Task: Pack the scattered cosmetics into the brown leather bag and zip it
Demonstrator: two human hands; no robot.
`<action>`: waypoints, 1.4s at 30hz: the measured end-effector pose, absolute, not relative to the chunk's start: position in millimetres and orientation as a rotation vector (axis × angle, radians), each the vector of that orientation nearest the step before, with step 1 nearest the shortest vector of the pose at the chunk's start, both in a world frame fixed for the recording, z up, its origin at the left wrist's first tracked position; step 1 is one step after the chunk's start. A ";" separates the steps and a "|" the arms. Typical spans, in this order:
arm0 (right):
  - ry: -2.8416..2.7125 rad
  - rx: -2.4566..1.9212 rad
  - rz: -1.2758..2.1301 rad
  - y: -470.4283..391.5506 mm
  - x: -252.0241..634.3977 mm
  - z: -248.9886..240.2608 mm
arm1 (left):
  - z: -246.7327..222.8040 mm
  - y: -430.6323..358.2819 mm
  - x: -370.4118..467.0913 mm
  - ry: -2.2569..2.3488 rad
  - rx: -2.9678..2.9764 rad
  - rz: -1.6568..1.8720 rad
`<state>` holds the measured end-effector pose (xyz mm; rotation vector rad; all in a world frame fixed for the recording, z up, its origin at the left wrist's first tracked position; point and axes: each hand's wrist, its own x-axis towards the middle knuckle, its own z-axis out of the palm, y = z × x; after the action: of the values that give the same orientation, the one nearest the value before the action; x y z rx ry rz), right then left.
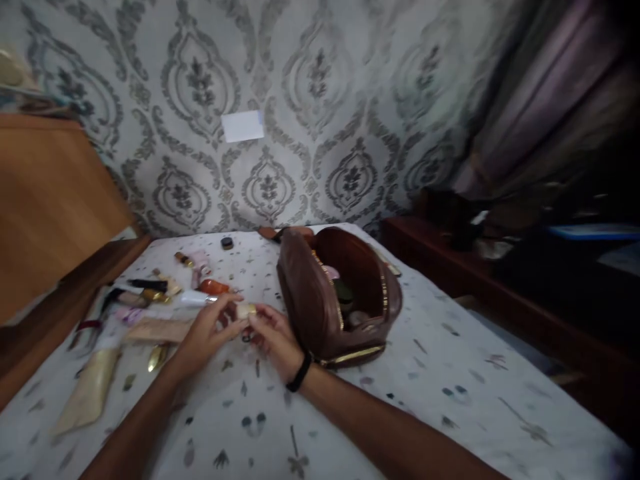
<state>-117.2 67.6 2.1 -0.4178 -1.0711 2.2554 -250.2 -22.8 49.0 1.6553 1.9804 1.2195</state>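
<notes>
Container [245, 311]: small, pale, gold-edged; it is between the fingertips of our left hand [213, 330] and right hand [275, 337].
Grip: both our hands pinch it from opposite sides, fingers curled.
Bag [303, 293]: brown, unzipped and gaping, just right of the grip; inside we make out a pink thing [331, 273] and a dark green thing [343, 293].
Left of the grip: beige tube [93, 387], flat beige packet [157, 329] and orange bottle [214, 287], scattered on the patterned cloth [265, 453].
Beyond the grip: small dark pot [227, 243], well apart.
Progress: partway, we judge; the bag is already open and holds some things, our container is in hand, and many items outside remain unhandled.
</notes>
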 end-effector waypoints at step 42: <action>-1.048 -0.389 2.299 66.1 -114.8 11.4 | 37.8 -26.5 -235.5 2.255 2.080 1.012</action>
<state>-114.8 66.1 11.4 -0.3888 -1.0480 2.2994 -235.5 -26.5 37.8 2.0796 2.2552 1.0120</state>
